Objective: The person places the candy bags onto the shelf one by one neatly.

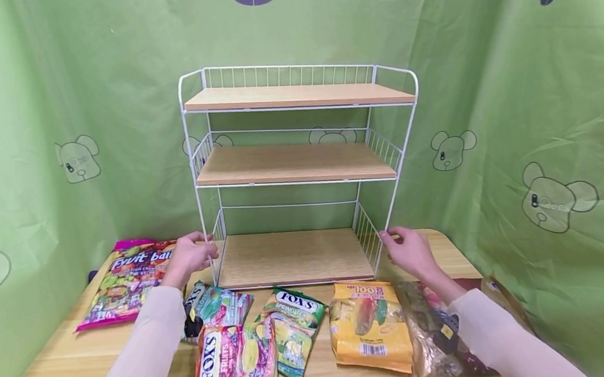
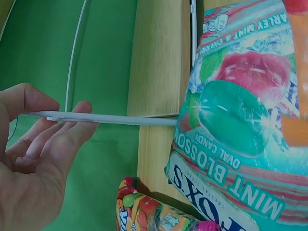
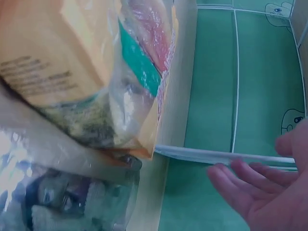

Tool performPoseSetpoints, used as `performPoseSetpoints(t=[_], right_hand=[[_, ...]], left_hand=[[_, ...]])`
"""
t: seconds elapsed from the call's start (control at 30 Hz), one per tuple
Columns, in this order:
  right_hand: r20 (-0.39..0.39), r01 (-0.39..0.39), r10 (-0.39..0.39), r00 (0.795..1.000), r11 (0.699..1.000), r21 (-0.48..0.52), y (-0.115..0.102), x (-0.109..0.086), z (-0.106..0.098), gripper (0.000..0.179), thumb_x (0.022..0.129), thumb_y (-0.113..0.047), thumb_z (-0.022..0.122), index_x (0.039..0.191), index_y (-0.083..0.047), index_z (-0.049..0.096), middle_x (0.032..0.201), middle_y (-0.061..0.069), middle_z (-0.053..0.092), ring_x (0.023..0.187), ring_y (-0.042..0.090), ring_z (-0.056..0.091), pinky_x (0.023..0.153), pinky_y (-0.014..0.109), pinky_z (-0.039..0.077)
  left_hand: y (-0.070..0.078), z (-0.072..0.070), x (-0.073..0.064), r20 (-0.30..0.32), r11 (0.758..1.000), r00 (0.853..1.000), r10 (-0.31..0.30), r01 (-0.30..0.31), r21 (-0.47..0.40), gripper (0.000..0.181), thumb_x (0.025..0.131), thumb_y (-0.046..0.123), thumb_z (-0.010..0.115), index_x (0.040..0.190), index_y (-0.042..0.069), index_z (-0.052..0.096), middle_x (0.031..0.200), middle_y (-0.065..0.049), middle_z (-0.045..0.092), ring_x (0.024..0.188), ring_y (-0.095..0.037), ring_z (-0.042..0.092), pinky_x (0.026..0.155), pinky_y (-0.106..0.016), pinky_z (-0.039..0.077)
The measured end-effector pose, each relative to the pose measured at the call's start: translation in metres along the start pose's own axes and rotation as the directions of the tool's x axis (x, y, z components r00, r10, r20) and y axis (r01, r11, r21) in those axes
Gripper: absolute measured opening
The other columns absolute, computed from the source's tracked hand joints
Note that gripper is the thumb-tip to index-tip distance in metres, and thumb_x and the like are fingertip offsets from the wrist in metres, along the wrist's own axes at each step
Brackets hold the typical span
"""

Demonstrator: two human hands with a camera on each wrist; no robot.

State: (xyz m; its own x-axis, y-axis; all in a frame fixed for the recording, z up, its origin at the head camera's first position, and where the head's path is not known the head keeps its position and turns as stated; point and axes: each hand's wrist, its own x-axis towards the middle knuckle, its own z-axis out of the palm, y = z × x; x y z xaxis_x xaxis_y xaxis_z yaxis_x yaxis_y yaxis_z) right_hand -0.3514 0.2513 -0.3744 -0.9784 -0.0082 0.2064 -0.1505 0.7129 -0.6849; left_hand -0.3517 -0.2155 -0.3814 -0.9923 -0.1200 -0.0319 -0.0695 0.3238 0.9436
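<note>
A three-tier shelf rack (image 1: 307, 256) with a white wire frame and wooden boards stands on the table. My left hand (image 1: 192, 253) grips its left front post near the bottom tier; in the left wrist view the thumb lies on one side of the white post (image 2: 120, 119) and the fingers on the other. My right hand (image 1: 408, 251) is at the right front post. Its fingertips (image 3: 222, 172) reach right up to that post, fairly straight, with the thumb on the post's other side. All three boards are bare.
Candy bags lie before the rack: a Fox's mint bag (image 2: 236, 106), a pink Fox's fruits bag (image 1: 236, 362), a green Fox's bag (image 1: 297, 325), a yellow bag (image 1: 368, 325) and a brown clear bag (image 1: 430, 326). A Fruit Balls bag (image 1: 128, 282) lies left. Green cloth (image 1: 485, 79) surrounds the table.
</note>
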Motion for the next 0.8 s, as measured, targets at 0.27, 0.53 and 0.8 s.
performPoseSetpoints(t=[0.27,0.53,0.8], right_hand=[[0.193,-0.058,0.075,0.978,0.994,-0.092,0.003,-0.011,-0.003,0.049,0.103,-0.029,0.056,0.131,0.011,0.054,0.079,0.011,0.067,0.064,0.021,0.063,0.055,0.032,0.054],[0.324,-0.032,0.115,0.939,0.968,-0.25,0.009,-0.021,0.0,0.046,0.099,-0.029,0.06,0.126,0.008,0.059,0.105,0.021,0.068,0.088,0.03,0.065,0.072,0.043,0.057],[0.419,0.015,0.128,0.899,0.947,-0.321,0.012,-0.024,0.0,0.059,0.094,-0.038,0.068,0.124,0.012,0.058,0.115,0.029,0.065,0.105,0.042,0.064,0.09,0.058,0.055]], left_hand=[[-0.001,-0.001,0.0,-0.01,1.0,1.0,0.008,-0.008,0.009,0.044,0.091,0.008,0.065,0.134,0.0,0.059,0.107,-0.021,0.073,0.08,-0.013,0.067,0.069,-0.021,0.057],[-0.001,0.0,0.003,-0.007,1.0,1.0,0.009,-0.009,0.025,0.045,0.088,0.007,0.064,0.132,0.0,0.06,0.1,-0.019,0.076,0.069,-0.011,0.064,0.061,-0.019,0.053],[0.0,-0.001,0.004,-0.002,0.997,1.0,0.007,-0.007,0.077,0.046,0.089,0.006,0.063,0.134,0.0,0.059,0.099,-0.017,0.076,0.072,-0.014,0.065,0.059,-0.019,0.051]])
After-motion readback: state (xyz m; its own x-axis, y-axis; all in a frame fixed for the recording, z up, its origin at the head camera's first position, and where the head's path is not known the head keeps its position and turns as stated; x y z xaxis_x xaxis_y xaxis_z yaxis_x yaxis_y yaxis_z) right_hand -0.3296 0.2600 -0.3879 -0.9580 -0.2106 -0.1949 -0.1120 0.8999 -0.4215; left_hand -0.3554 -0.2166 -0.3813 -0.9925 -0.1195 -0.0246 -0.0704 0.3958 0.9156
